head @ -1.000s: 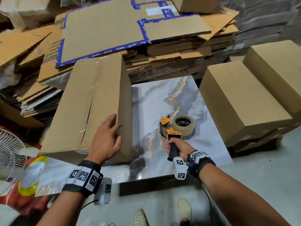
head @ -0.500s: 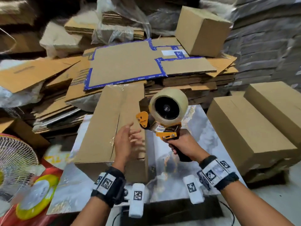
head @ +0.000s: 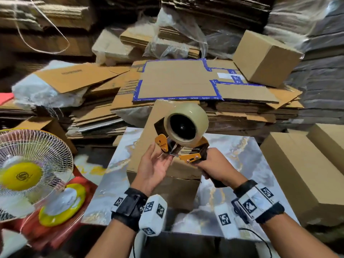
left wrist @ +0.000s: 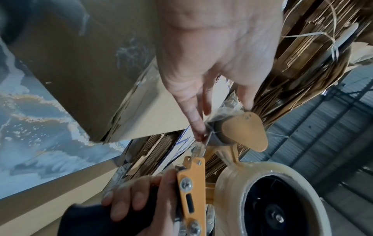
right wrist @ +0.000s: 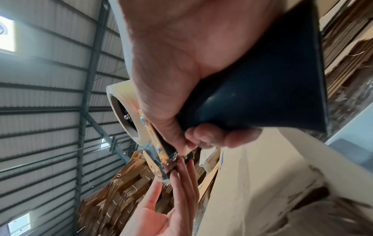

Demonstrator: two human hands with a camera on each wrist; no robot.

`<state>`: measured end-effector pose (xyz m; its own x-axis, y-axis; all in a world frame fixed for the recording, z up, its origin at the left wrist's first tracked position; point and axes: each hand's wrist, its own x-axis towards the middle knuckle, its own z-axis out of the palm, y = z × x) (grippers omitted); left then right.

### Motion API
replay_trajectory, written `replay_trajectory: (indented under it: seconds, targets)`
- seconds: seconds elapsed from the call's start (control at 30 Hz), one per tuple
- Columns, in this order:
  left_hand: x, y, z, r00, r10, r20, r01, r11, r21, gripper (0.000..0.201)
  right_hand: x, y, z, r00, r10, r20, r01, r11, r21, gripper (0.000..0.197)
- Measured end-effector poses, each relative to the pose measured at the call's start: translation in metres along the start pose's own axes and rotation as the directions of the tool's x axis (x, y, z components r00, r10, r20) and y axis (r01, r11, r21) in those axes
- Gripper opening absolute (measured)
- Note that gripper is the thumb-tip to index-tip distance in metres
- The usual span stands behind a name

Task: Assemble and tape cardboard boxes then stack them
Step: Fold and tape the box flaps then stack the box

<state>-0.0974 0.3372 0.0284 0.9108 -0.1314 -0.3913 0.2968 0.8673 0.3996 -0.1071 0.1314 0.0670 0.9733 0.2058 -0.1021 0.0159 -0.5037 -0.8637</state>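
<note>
My right hand grips the black handle of an orange tape dispenser and holds it up above the table. Its clear tape roll faces me. My left hand is palm up with straight fingers, and its fingertips touch the loose tape end at the dispenser's front roller. Below both hands a brown cardboard box stands on the marble-patterned table. In the right wrist view the left hand reaches the dispenser from below.
Two closed boxes sit at the right of the table. Behind it lie piles of flat cardboard, with one assembled box on top. A white fan with a yellow hub stands at the left.
My right hand has lifted the dispenser off the table to chest height. My left hand has left the box top and come up to the dispenser's front.
</note>
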Motion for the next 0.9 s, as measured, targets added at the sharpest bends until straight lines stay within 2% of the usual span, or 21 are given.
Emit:
replay_trajectory:
  seconds: [0.07, 0.2, 0.23, 0.33, 0.4, 0.47, 0.53, 0.57, 0.67, 0.77, 0.9]
  targets:
    - [-0.005, 0.009, -0.008, 1.0, -0.001, 0.031, 0.002, 1.0, -0.022, 0.047, 0.002, -0.008, 0.005, 0.999, -0.014, 0.04, 0.014, 1.0, 0.005, 0.027]
    - [-0.012, 0.024, -0.024, 0.995, 0.007, 0.096, -0.006, 1.0, -0.016, 0.017, 0.008, -0.015, 0.014, 0.996, 0.002, 0.09, -0.007, 0.999, 0.052, 0.018]
    - [-0.012, 0.026, -0.027, 0.995, 0.014, 0.103, -0.014, 1.0, 0.001, 0.018, 0.008, -0.018, 0.016, 0.995, 0.005, 0.103, -0.011, 0.998, 0.059, 0.018]
    - [-0.011, 0.032, -0.034, 0.99, 0.068, 0.122, -0.073, 0.997, 0.04, 0.042, 0.008, -0.024, 0.02, 0.99, 0.01, 0.139, -0.018, 0.998, 0.056, 0.019]
    - [-0.011, 0.034, -0.039, 0.987, 0.08, 0.136, -0.086, 0.995, 0.044, 0.051, 0.007, -0.028, 0.022, 0.987, 0.018, 0.161, -0.026, 0.998, 0.052, 0.015]
    - [-0.011, 0.038, -0.045, 0.987, 0.06, 0.148, -0.066, 0.997, 0.035, 0.048, 0.005, -0.032, 0.023, 0.985, 0.018, 0.173, -0.026, 0.999, 0.046, 0.013]
    - [-0.011, 0.04, -0.048, 0.986, 0.033, 0.164, -0.042, 0.998, 0.051, 0.027, 0.003, -0.033, 0.024, 0.985, 0.017, 0.173, -0.024, 0.999, 0.037, 0.015]
    - [-0.012, 0.042, -0.048, 0.987, 0.029, 0.161, -0.042, 0.996, 0.081, 0.018, 0.002, -0.033, 0.025, 0.985, 0.017, 0.174, -0.023, 0.999, 0.029, 0.016]
    - [-0.012, 0.045, -0.047, 0.993, 0.024, 0.112, -0.056, 0.955, 0.29, 0.014, 0.001, -0.032, 0.026, 0.983, 0.01, 0.183, -0.009, 1.0, -0.006, 0.024]
    - [-0.01, 0.049, -0.047, 0.997, 0.036, 0.07, -0.067, 0.854, 0.516, 0.013, -0.001, -0.03, 0.026, 0.978, 0.006, 0.208, 0.0, 1.0, -0.029, 0.026]
    - [-0.008, 0.053, -0.051, 0.998, 0.013, 0.064, -0.052, 0.753, 0.656, 0.016, -0.002, -0.023, 0.028, 0.982, -0.002, 0.188, 0.012, 0.999, -0.052, 0.035]
